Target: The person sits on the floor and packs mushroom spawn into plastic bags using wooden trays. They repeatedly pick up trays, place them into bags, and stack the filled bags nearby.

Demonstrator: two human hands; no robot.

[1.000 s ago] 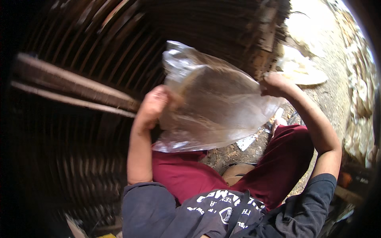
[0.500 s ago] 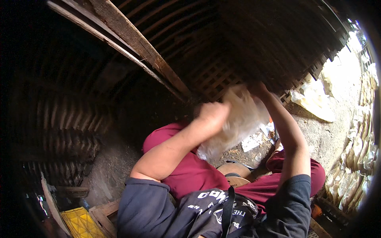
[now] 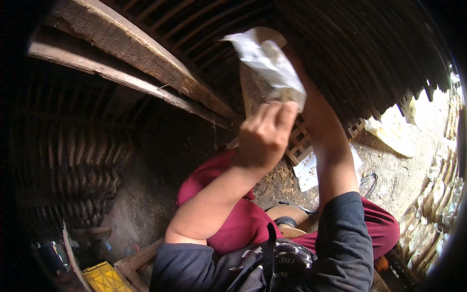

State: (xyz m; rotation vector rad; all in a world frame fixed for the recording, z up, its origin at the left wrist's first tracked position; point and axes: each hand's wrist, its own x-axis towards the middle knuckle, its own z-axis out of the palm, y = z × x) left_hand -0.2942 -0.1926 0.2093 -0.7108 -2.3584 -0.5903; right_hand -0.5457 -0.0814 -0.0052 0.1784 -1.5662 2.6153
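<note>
A cloudy white plastic bag [image 3: 287, 75], blurred by motion, is held up in front of me near the top middle. My left hand [image 3: 266, 134] is closed on its lower edge, knuckles toward me. Dull brownish areas show along the bag's left side; whether they are its contents I cannot make out. My right arm reaches up past the bag's right side into shadow. There my right hand [image 3: 293, 57] is dark and partly behind the bag, its fingers hidden.
Rough wooden beams [image 3: 160, 65] slant down from the upper left. Stacked dark slatted racks [image 3: 360, 53] rise at upper right. White sheets [image 3: 307, 173] lie on the dirt floor, beside a wooden lattice [image 3: 299, 141]. A yellow crate [image 3: 104, 277] stands lower left; wrapped bundles [image 3: 433, 214] line the right.
The bag has gone up and a little left, away from my lap, and both hands have moved with it. More of the floor sheets and lattice shows below.
</note>
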